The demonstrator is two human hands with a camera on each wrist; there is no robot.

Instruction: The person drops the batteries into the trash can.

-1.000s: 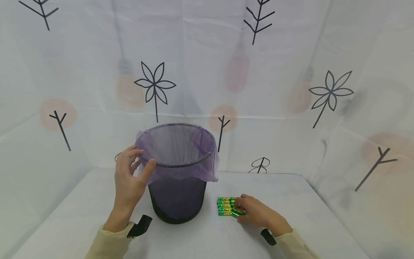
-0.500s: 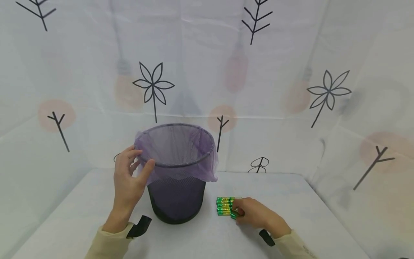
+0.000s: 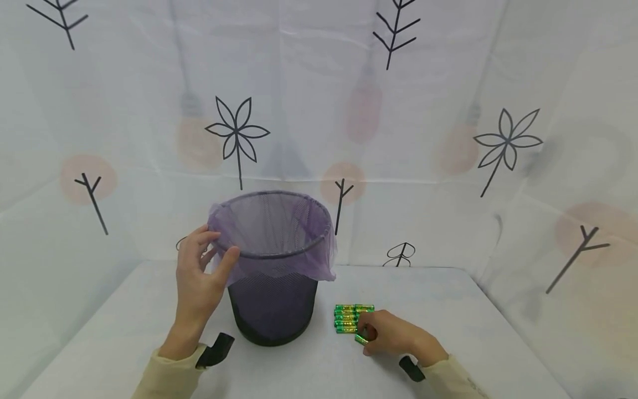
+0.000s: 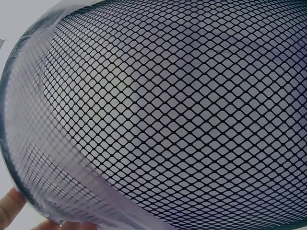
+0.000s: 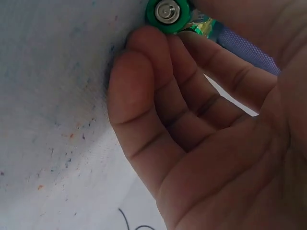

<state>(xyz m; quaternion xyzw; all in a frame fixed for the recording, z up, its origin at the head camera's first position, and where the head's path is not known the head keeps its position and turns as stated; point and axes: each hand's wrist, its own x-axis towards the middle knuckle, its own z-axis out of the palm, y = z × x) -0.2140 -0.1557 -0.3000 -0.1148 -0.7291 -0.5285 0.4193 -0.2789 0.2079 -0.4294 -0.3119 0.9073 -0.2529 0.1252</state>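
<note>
A black mesh wastebasket [image 3: 273, 310] stands on the table, lined with a thin purple bag [image 3: 319, 267] folded out over its rim. My left hand [image 3: 196, 282] holds the rim on the left, its thumb and fingers spread along the bag-covered edge. Just right of the basket lie several green and gold batteries [image 3: 346, 318] side by side in two columns. My right hand [image 3: 391, 332] pinches one battery [image 3: 361, 339] at the near side of the group. In the right wrist view, that battery's metal end [image 5: 167, 11] shows beyond the curled fingers.
The white table [image 3: 309, 371] runs back to a white cloth backdrop [image 3: 309, 138] printed with plants and lamps. Cloth also hangs at both sides. A dark strap [image 3: 215, 350] sits at the left cuff and another [image 3: 412, 368] at the right.
My right hand has drawn slightly toward me with the battery, apart from the group, uncovering more of the far batteries. The left hand and the wastebasket stay put.
</note>
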